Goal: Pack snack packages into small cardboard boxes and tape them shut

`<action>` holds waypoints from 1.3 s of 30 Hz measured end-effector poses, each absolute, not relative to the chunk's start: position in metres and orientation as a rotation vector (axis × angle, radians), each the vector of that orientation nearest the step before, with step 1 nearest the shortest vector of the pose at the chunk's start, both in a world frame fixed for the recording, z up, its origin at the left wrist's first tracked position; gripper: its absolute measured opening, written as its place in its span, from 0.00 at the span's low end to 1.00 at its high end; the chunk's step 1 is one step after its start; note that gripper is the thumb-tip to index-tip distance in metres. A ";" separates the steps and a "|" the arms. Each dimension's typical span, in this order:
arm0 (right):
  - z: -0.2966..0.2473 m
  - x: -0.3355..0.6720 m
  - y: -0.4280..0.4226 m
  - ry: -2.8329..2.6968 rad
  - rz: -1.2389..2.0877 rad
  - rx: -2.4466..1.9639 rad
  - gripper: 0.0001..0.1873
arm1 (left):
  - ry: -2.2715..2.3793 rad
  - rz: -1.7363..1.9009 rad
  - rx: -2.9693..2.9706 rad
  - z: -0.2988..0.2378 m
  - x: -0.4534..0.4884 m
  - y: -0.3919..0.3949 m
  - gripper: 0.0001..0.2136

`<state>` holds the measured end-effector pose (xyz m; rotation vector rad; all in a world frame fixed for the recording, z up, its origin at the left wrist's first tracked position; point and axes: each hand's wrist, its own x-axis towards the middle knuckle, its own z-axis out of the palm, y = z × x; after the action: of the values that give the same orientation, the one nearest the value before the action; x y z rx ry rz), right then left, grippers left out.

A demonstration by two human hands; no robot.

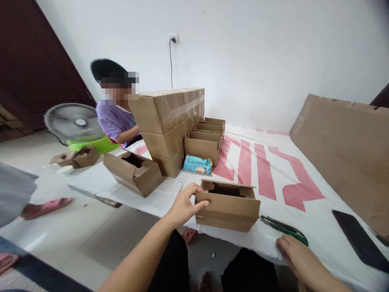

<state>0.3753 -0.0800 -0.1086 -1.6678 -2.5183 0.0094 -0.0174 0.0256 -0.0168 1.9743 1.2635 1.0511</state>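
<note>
My left hand (187,205) is closed on the left end of an open cardboard box (227,211), thumb on its near side and fingers at the corner. The box stands near the table's front edge with its top flaps up; its inside is dark. At the table edge to the right, my right hand (296,255) rests with fingers loosely bent and nothing visible in them. Just beyond those fingers lies a green utility knife (288,230), its tip pointing toward the box.
Taped cartons (170,125) are stacked behind, beside open boxes (202,146) and a blue packet (197,164). Another open box (133,172) stands left. A phone (358,239) and large cardboard sheet (343,150) are right. A person (114,117) sits beyond, near a fan (74,121).
</note>
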 end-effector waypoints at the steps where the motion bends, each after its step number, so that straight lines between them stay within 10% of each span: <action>1: -0.107 0.377 -0.083 -2.536 0.028 -1.644 0.17 | 1.190 0.949 2.082 -0.008 -0.018 0.025 0.10; 12: 0.003 0.346 -0.026 -2.335 0.214 -1.316 0.13 | 0.518 0.110 2.777 0.057 -0.011 0.049 0.28; 19: 0.047 0.269 0.023 -2.658 0.415 -1.066 0.14 | 0.252 0.252 2.851 0.062 0.003 0.047 0.06; 29: 0.061 0.260 0.003 -3.031 -0.219 -1.247 0.20 | 0.751 -0.240 3.304 0.036 -0.005 0.010 0.07; 34: 0.057 0.275 -0.009 -2.990 -0.344 -1.659 0.37 | 0.861 -0.430 3.456 0.027 -0.006 -0.011 0.24; 39: 0.066 0.249 -0.010 -3.033 -0.210 -1.600 0.22 | 0.956 -0.310 3.491 0.012 -0.003 -0.021 0.22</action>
<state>0.2489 -0.0095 0.0656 -1.6002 -3.0335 -0.2097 -0.0030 -0.0208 0.0124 3.4913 0.9563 -0.3104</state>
